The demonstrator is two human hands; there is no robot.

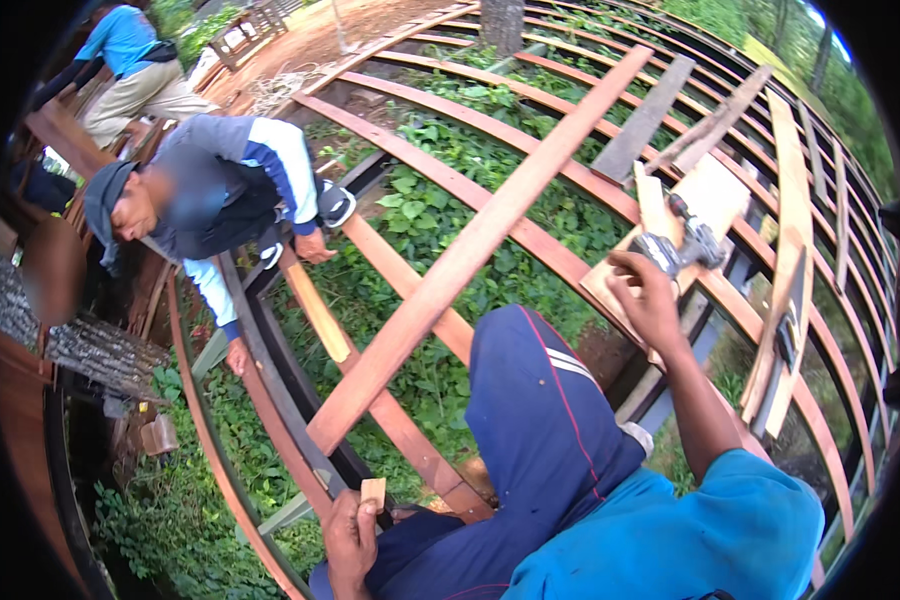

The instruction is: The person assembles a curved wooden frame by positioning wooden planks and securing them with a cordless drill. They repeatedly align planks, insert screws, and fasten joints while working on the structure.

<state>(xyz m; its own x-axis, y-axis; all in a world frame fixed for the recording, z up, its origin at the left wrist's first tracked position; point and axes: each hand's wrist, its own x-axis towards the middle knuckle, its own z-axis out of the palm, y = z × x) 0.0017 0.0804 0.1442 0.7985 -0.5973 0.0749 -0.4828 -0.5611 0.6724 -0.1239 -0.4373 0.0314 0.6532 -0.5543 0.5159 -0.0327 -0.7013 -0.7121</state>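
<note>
Fingers of your left hand [350,540] pinch one small wood block [372,492] near your knee. Your right hand [645,295] closes around one power drill [682,245] on a pale board [715,195] at far right. One long plank [470,250] crosses the curved rails.

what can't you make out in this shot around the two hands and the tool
- Left hand, head view: holds a small wood block; its lower end is hidden by the fingers.
- Right hand: its palm side faces away, so its grip on the power tool is unclear.
- Co-worker's far hand: too small to show what it grasps.
</note>
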